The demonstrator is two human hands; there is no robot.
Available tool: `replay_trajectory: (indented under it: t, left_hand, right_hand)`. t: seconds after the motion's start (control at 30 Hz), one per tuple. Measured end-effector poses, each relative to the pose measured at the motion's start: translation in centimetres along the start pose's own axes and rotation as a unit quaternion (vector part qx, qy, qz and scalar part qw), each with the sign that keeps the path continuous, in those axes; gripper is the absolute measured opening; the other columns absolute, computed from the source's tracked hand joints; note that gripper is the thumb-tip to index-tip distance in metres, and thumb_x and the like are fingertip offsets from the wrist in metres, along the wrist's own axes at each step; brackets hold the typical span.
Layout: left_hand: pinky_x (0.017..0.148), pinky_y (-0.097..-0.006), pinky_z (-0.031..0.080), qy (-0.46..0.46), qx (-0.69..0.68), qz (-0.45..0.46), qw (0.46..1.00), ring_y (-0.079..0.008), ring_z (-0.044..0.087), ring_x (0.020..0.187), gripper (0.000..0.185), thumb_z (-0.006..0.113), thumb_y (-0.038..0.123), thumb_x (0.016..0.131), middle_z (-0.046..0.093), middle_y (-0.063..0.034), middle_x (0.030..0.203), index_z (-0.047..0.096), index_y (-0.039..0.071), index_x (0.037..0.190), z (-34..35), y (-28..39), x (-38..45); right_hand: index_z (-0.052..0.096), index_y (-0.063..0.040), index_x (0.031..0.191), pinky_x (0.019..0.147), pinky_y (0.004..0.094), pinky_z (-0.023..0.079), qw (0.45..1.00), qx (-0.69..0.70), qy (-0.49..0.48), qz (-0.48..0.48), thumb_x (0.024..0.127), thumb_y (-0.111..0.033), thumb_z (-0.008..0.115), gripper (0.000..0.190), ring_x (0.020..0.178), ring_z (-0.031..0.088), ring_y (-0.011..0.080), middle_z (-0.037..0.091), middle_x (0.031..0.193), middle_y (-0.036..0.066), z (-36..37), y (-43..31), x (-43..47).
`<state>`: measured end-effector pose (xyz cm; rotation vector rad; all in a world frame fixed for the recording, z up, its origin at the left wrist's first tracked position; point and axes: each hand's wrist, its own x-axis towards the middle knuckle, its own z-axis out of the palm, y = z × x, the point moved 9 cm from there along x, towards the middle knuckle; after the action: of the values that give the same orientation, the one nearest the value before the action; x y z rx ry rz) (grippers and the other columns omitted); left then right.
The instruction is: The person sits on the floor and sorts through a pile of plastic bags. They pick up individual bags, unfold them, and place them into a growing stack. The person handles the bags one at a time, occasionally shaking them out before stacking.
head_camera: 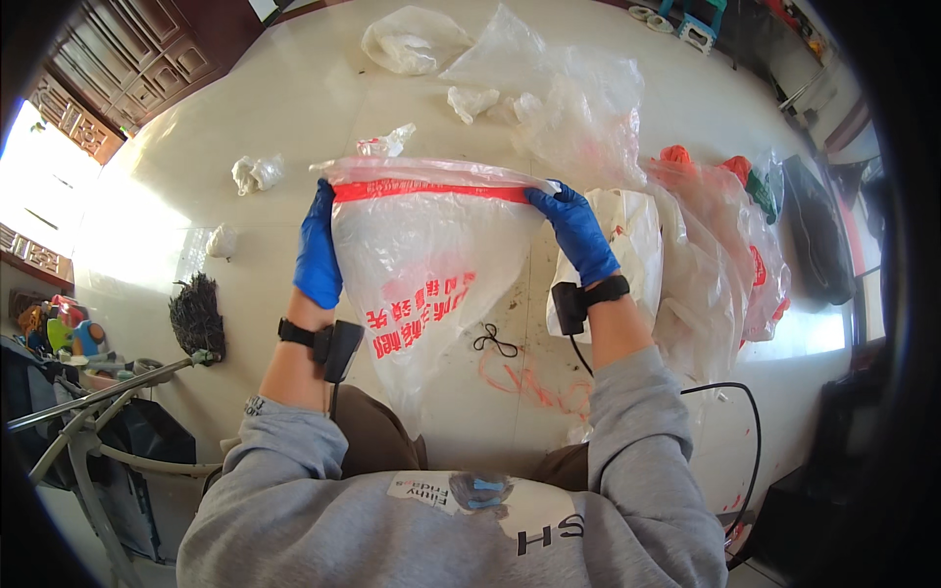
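A large translucent plastic bag [441, 242] with a red band and red printed writing hangs stretched between my two hands. My left hand [318, 250], in a blue glove, grips its upper left edge. The upper right corner is pinched by my right hand [577, 224], also in a blue glove. Below the red band the bag narrows to a point over my knees. A white woven sack [636, 257] lies on the floor beside my right wrist. Beyond the bag's top edge sits a small crumpled bag [387, 141] with red print.
Clear plastic sheets [588, 95] spread across the far floor. Plastic bags [706, 242] are heaped at the right, by a dark long bundle [816, 228]. A black cord [494, 342] and red string [533, 386] lie before me. At the left are a black bristly bundle [197, 316] and a metal frame [81, 441].
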<state>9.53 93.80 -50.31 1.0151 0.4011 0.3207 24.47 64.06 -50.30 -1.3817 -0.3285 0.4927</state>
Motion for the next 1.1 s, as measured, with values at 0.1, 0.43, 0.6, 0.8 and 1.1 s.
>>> replay_trajectory:
  t: [0.1, 0.43, 0.6, 0.8, 1.1]
  left_hand:
    - [0.089, -0.0271, 0.045, 0.055, 0.132, 0.067, 0.987, -0.014, 0.055, 0.102, 0.044, 0.056, 0.03, 0.092, 0.058, -0.0044, 0.117, 0.051, 0.003, 0.127, -3.6, 2.6, -0.1]
    - [0.098, -0.0351, 0.039, -0.277, 0.437, 0.179, 0.837, -0.0266, 0.054, 0.111, 0.061, 0.076, 0.027, 0.073, 0.058, -0.0111, 0.122, 0.052, 0.009, 0.127, 13.5, 0.6, -3.1]
    - [0.074, -0.0247, 0.047, -0.126, 0.318, 0.145, 0.928, -0.0105, 0.059, 0.079, 0.022, 0.061, 0.015, 0.088, 0.068, -0.0085, 0.09, 0.065, -0.003, 0.099, 10.9, 1.7, -0.9]
    - [0.072, -0.0208, 0.044, -0.026, 0.24, 0.154, 0.958, -0.0056, 0.053, 0.08, 0.027, 0.058, 0.024, 0.091, 0.064, 0.0012, 0.091, 0.065, 0.002, 0.105, 5.2, 6.0, 1.3]
    - [0.072, -0.0184, 0.042, 0.03, 0.172, 0.087, 0.981, -0.0045, 0.051, 0.082, 0.036, 0.057, 0.034, 0.092, 0.06, 0.0041, 0.096, 0.063, 0.005, 0.112, -1.0, 4.1, 4.1]
  right_hand:
    - [0.066, -0.002, 0.104, 0.082, 0.022, 0.044, 0.998, 0.016, 0.05, -0.031, 0.087, -0.017, 0.065, 0.022, 0.085, 0.056, 0.0072, 0.066, 0.093, -0.001, 0.5, -1.5, 0.2]
    - [0.066, -0.002, 0.093, 0.07, 0.0231, 0.045, 0.967, -0.196, -0.08, -0.138, 0.085, -0.009, 0.065, 0.011, 0.075, 0.053, 0.0063, 0.063, 0.08, -0.001, 8.1, -7.5, -0.9]
    - [0.068, -0.003, 0.091, 0.065, 0.0223, 0.046, 0.956, -0.239, 0.018, -0.171, 0.083, -0.005, 0.057, 0.013, 0.071, 0.057, 0.01, 0.066, 0.085, 0.003, -0.2, -12.9, -3.0]
    - [0.044, -0.004, 0.132, 0.093, 0.0306, 0.039, 0.92, 0.144, 0.359, -0.061, 0.092, -0.063, 0.031, 0.073, 0.105, 0.054, 0.0187, 0.057, 0.12, 0.01, -17.9, -3.1, -8.9]
    - [0.061, -0.001, 0.106, 0.086, 0.0246, 0.042, 0.992, -0.06, -0.11, 0.009, 0.086, -0.018, 0.063, 0.026, 0.091, 0.058, 0.0154, 0.063, 0.103, 0.005, -3.4, 3.4, -1.9]
